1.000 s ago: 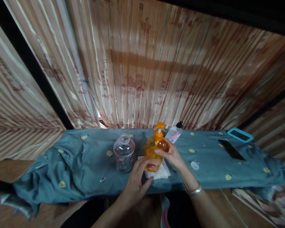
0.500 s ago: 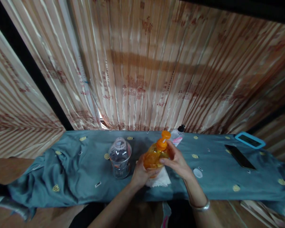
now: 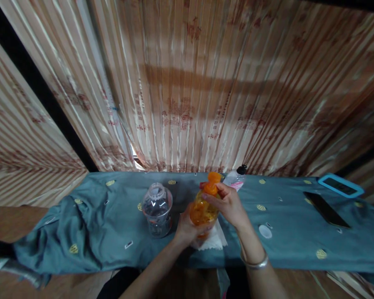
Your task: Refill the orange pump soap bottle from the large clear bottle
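Observation:
An orange pump bottle [image 3: 204, 209] of clear amber plastic is held between my hands above the table. My left hand [image 3: 187, 228] wraps round its lower body. Up at the bottle's neck, my right hand [image 3: 226, 201] has its thumb and fingers closed on the orange pump top [image 3: 212, 182]. A white cloth or tissue [image 3: 214, 238] lies beneath the bottle. To the left stands a clear plastic container [image 3: 158, 211] with a bottle-like neck on top. Behind my right hand is a clear bottle [image 3: 236, 178] with a black cap and a pink label.
The table has a blue-green cloth [image 3: 112, 216] with yellow patterns. A white round lid [image 3: 264, 231] lies to the right. Further right are a dark phone [image 3: 327, 209] and a blue-framed device [image 3: 341, 185]. Striped curtains [image 3: 180, 104] hang behind the table.
My right hand has moved up from the bottle's side to the pump top at its neck. The bottle is more upright. The view has shifted slightly.

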Tool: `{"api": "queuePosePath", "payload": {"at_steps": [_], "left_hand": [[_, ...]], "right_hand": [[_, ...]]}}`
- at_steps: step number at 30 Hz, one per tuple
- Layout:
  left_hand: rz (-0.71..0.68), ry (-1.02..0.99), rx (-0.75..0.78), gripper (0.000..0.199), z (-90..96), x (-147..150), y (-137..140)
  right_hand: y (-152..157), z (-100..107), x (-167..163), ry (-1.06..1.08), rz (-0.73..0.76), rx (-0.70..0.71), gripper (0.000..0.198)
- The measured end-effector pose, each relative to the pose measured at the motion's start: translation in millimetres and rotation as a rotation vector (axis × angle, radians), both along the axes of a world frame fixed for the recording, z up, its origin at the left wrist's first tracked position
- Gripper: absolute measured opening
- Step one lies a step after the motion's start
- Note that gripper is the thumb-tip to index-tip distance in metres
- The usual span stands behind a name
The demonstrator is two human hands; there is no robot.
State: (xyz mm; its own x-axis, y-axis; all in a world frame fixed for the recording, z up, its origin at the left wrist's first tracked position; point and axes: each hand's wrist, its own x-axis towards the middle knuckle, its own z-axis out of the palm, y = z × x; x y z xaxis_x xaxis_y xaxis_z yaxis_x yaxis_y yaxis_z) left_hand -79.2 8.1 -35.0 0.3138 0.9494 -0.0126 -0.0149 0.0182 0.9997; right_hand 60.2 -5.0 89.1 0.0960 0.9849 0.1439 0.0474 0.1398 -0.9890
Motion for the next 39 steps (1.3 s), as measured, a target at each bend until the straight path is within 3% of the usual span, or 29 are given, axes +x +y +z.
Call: {"api": "queuePosePath", "payload": {"at_steps": [7, 11, 14, 20, 24, 26, 29, 32, 36, 39], "left_hand": [[-0.063, 0.011, 0.019, 0.063, 5.9, -4.1, -2.7], [-0.058, 0.015, 0.030, 0.063, 6.0, -2.2, -4.8], [-0.049, 0.009, 0.025, 0.064, 4.7, 0.1, -5.4], [-0.041, 0.036, 0.039, 0.066, 8.0, 1.5, -6.3], [-0.041, 0.042, 0.045, 0.064, 11.5, 0.6, -8.3], [-0.041, 0.015, 0.034, 0.063, 12.7, 0.5, -9.2], [-0.034, -0.004, 0.018, 0.065, 13.3, 0.7, -10.1], [-0.043, -0.016, 0.020, 0.069, 13.0, 0.6, -10.5], [-0.069, -0.021, 0.020, 0.065, 11.4, 0.5, -10.2], [-0.061, -0.012, 0.015, 0.065, 10.1, 0.9, -9.5]], "right_hand": [[0.0, 4.3, 10.6, 0.029, 0.189, -0.003, 0.047], [-1.9, -2.5, 17.2, 0.046, 0.053, 0.063, 0.057], [-4.8, -3.1, 19.9, 0.014, -0.035, 0.104, 0.050], [-14.7, 7.5, 26.1, -0.037, 0.079, 0.079, 0.042], [-13.8, 0.5, 25.3, -0.085, -0.056, 0.121, 0.060], [-13.3, -2.9, 25.2, -0.108, -0.115, 0.131, 0.057], [-16.2, -0.5, 27.9, -0.121, -0.028, 0.117, 0.043], [-19.9, 3.8, 30.1, -0.138, 0.062, 0.107, 0.043], [-17.9, -0.8, 27.1, -0.166, -0.083, 0.109, 0.062], [-15.8, -1.3, 25.9, -0.155, -0.133, 0.105, 0.057]]}}
